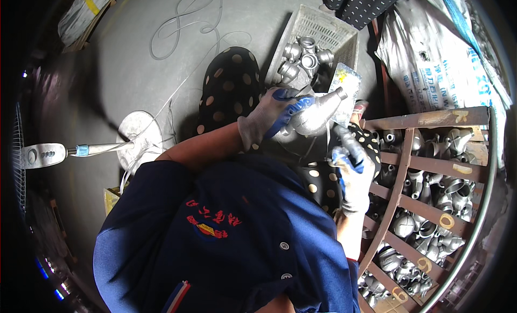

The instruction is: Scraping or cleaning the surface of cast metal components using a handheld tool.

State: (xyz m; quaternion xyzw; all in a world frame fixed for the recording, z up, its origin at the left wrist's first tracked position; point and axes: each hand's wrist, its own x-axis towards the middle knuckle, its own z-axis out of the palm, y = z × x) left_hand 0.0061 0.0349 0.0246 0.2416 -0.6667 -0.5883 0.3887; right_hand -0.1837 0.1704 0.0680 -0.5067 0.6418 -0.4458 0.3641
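My left hand, in a white glove with a blue coated palm, is closed around a silver metal casting. The casting has a rounded body and a narrow neck pointing up and right. Below and to its right is my right hand, gloved the same way, its fingers curled. A dark grey elongated shape shows at those fingers; whether it is a tool or a part is unclear. Beyond the casting, a grey plastic crate holds several similar metal castings.
A brown metal-barred bin full of castings stands at my right, with a large white woven sack behind it. A fan lies toward the left with its round base. A loose hose curls over the floor. Another person's dotted clothing shows beyond the crate.
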